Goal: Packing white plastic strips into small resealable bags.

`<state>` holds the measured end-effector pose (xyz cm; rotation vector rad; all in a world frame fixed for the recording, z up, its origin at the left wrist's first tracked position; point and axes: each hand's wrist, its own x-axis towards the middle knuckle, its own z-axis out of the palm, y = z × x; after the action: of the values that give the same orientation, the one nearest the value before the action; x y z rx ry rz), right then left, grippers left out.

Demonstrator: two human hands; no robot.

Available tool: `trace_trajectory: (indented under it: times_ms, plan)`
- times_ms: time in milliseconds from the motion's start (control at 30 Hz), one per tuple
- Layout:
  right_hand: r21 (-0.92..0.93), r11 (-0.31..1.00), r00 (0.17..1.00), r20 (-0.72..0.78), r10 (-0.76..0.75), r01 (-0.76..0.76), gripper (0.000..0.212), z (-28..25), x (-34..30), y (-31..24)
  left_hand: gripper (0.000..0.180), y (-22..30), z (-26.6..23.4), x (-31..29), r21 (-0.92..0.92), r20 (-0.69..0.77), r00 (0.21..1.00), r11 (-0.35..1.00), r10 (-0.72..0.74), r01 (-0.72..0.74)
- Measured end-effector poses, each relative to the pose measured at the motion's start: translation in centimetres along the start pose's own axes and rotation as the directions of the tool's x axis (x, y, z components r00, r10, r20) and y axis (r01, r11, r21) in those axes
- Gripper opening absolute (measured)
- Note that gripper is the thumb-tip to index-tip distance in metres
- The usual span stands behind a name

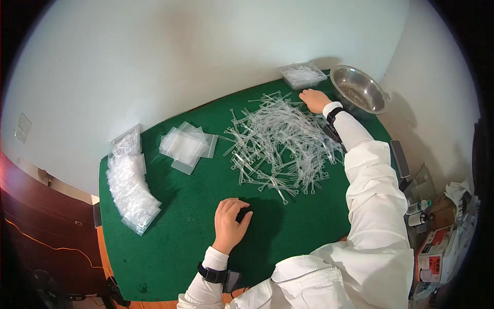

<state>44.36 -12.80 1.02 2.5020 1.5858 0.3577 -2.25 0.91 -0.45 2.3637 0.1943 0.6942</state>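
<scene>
A wide heap of thin clear plastic sticks with small looped ends (283,139) is spread over the green-covered table (180,247). At the heap's far right edge is my right hand (315,100), just in front of a clear box of similar sticks (302,76). Its fingers are bent together, and whatever lies under them is hidden. My left hand (231,224) rests near the front middle of the table. Those fingers are loosely curled with the thumb apart, and nothing shows between them. Flat clear plastic bags (188,147) lie in an overlapping stack beyond it, left of the heap.
A metal basin (358,88) stands at the far right corner. Filled clear bags (131,188) overlap in a curved row along the left edge. A dark phone-like device (399,158) sits at the right edge. Boxes and bottles (419,213) crowd the space beyond it.
</scene>
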Motion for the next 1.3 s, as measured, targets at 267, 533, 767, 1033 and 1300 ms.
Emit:
trace_trajectory:
  times_ms: [267,533,767,1033,1300]
  plan:
    - [0.501,0.863,0.986,0.165,-0.023,-0.064,0.017,-2.9,-2.3,-4.3,0.021,-0.5,0.3,-0.2,-0.001,-0.025,0.999,1.0,0.02,-0.02]
    - [0.512,0.859,0.999,-0.023,0.04,-0.023,0.023,-4.1,2.7,-5.4,0.021,-0.6,-0.3,-0.1,-0.001,-0.02,1.0,1.0,0.006,-0.006]
    - [0.418,0.904,0.99,-0.064,0.124,-0.087,0.027,0.3,9.8,-6.7,0.02,-0.4,0.0,-0.2,-0.022,-0.021,1.0,1.0,0.0,0.0]
    - [0.455,0.889,0.998,0.047,0.039,-0.056,0.023,0.0,10.0,-7.8,0.02,-0.6,-0.2,-0.3,-0.035,-0.026,1.0,0.999,0.001,-0.002]
    - [0.644,0.759,0.955,0.159,-0.251,0.092,0.015,-2.9,5.0,-10.5,0.02,-1.0,0.0,-0.1,-0.016,-0.038,0.999,1.0,0.011,-0.011]
